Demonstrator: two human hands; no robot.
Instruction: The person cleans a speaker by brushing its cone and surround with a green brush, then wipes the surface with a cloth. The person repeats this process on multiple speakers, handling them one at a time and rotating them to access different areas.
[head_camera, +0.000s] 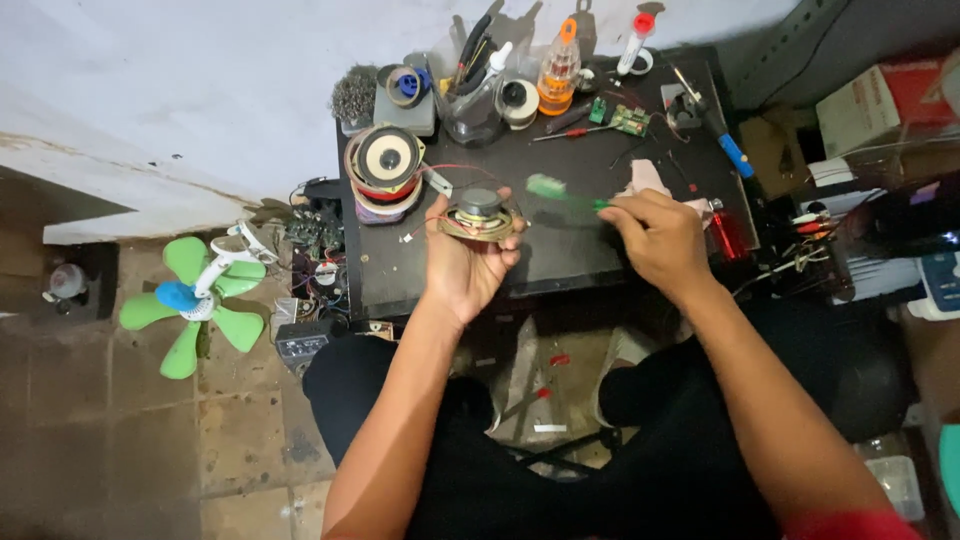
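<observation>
Nearest the camera, the person sits cross-legged in black trousers, both forearms reaching out over a small dark worktable (560, 262). The left hand (462, 262) is cupped palm-up, its fingers curled closed around the rim of a small round speaker (481, 213) held magnet side up just above the near part of the table; thin red wires trail from it. The right hand (655, 238) is beside it, a little apart, fingers pinched shut on a green-handled tool (560, 191) whose blurred handle points left toward the speaker; the tip cannot be made out. A pink cloth (646, 179) lies just behind that hand, and a red cylindrical item (727, 236) sits at the table's right edge. Further back on the left stands a larger speaker (385, 160) on a stack of rolls. Along the far edge, a clear cup (470, 115) holds pliers and other hand tools standing upright, next to a grey tray (405, 108) carrying a blue-cored spool, a ball of steel wool (354, 97), a solder reel (517, 100), an orange-filled bottle (558, 70) and a small green circuit board (630, 120). On the floor to the left lies a green-bladed fan (195, 292) near loose circuit boards.
</observation>
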